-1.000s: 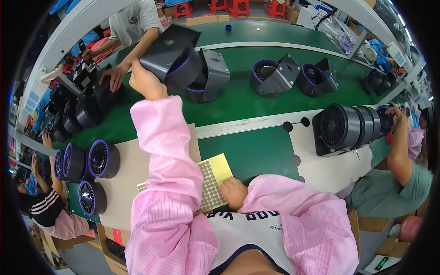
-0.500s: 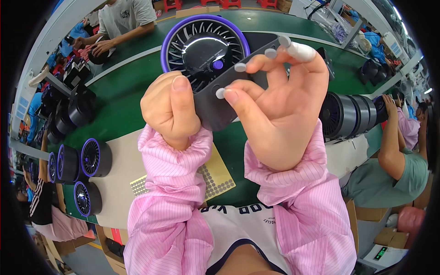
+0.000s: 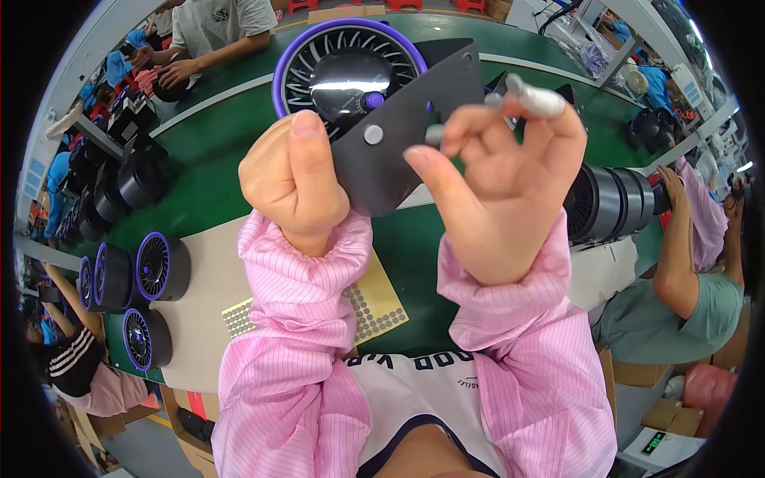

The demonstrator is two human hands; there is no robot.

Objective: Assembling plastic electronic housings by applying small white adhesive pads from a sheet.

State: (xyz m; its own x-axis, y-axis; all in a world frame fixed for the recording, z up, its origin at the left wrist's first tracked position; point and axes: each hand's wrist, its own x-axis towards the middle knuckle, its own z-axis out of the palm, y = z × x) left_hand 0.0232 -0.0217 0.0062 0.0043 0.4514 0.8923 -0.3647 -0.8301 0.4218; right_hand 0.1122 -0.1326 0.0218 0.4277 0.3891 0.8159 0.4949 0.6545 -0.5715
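Note:
I hold a black fan unit (image 3: 374,103) with a purple ring and a dark flat housing plate up close to the camera. My left hand (image 3: 291,187) is clenched on its lower left edge. My right hand (image 3: 506,183) is raised at the plate's right side, thumb and fingers pinched near a small grey round pad on the plate; white tape covers one fingertip. Below my wrists a yellow sheet of small round pads (image 3: 374,303) lies on the bench.
Several black fans with purple rings (image 3: 159,267) stand on the bench at left. A large black fan (image 3: 610,203) lies at right. The green conveyor (image 3: 215,159) runs behind. Other people work at far left, top and right (image 3: 689,271).
One second ago my left hand lifted the fan from the conveyor while the right was at the pad sheet. Both hands then brought it close; the right fingers have since pinched at the plate.

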